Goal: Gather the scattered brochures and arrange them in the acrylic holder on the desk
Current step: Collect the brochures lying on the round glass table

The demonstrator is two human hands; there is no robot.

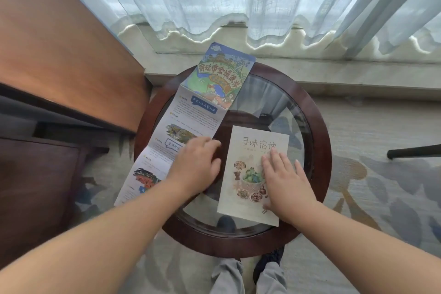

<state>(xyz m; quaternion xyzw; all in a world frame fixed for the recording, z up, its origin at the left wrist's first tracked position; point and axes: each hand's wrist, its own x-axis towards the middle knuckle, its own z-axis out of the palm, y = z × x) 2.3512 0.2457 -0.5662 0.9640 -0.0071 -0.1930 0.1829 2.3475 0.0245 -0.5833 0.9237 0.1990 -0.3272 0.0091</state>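
Head view: on a round dark-wood table (319,126) with a glass top, our right hand (286,179) lies flat, fingers straight, on a cream food-illustrated brochure (248,167). Our left hand (194,166) rests with bent fingers at the edge of a long unfolded colourful map brochure (191,112) beside it. Whether it pinches the paper we cannot tell.

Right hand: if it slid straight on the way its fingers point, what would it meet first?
The right hand lies flat on the beige brochure; ahead is only that sheet's title, then bare glass and, probably, the wooden table rim.
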